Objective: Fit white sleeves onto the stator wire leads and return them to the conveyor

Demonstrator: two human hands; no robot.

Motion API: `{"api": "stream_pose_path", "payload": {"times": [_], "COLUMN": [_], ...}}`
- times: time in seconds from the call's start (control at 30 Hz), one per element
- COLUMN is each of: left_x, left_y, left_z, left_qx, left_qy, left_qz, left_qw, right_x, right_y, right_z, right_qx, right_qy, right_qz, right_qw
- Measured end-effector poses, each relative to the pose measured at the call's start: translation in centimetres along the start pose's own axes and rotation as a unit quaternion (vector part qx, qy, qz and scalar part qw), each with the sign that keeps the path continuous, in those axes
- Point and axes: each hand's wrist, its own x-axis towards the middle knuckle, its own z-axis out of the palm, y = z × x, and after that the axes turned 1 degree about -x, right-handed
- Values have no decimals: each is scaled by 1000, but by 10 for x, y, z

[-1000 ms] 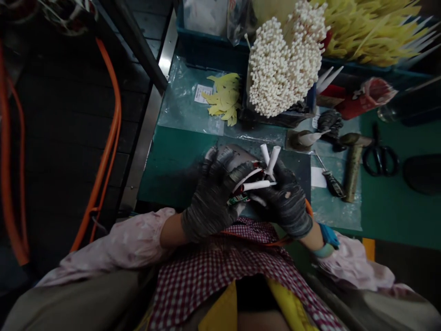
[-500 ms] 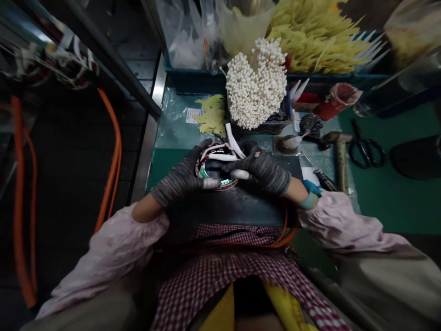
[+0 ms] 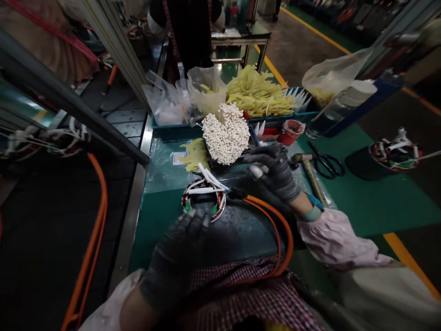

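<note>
The fingers (image 3: 193, 219) of the left hand (image 3: 179, 262) are spread loose and open, holding nothing. Their tips sit at the near rim of the wound ring (image 3: 203, 198), though I cannot tell whether they touch it. The ring lies flat on the worktop (image 3: 361, 202), straight ahead of that hand. Being round, it has no long axis of its own, but its white sleeved leads (image 3: 211, 180) slant across the far rim toward the right. The right hand (image 3: 277, 174) is farther off, beyond and to the right of the ring, just beside the hammer (image 3: 309, 168) and the bundle of white tubes (image 3: 225, 133). Its fingers (image 3: 262, 160) are curled, and whether they pinch anything cannot be made out. An orange hose (image 3: 277, 230) loops beneath that wrist, and scissors (image 3: 325, 165) lie beyond the hammer.
</note>
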Motion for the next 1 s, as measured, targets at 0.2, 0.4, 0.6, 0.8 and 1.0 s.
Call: {"api": "stream_pose_path", "payload": {"times": [0.2,0.4,0.6,0.8,1.0], "left_x": [-5,-2,11,12,12], "left_y": [-12,8,2,0,4], "left_z": [15,43,72,77,70], "left_qx": [4,-21,-88,-75,-115], "left_qy": [70,135,190,185,175], "left_qz": [45,-86,-45,-59,-65], "left_qw": [997,987,977,978,976], "right_x": [37,46,29,-5,-50], "right_y": [26,32,-12,-78,-92], "right_z": [7,12,-17,-41,-13], "right_qx": [-190,-177,141,271,119], "right_qy": [-1,0,92,55,127], "right_qz": [66,48,4,91,87], "right_qw": [980,983,986,957,981]}}
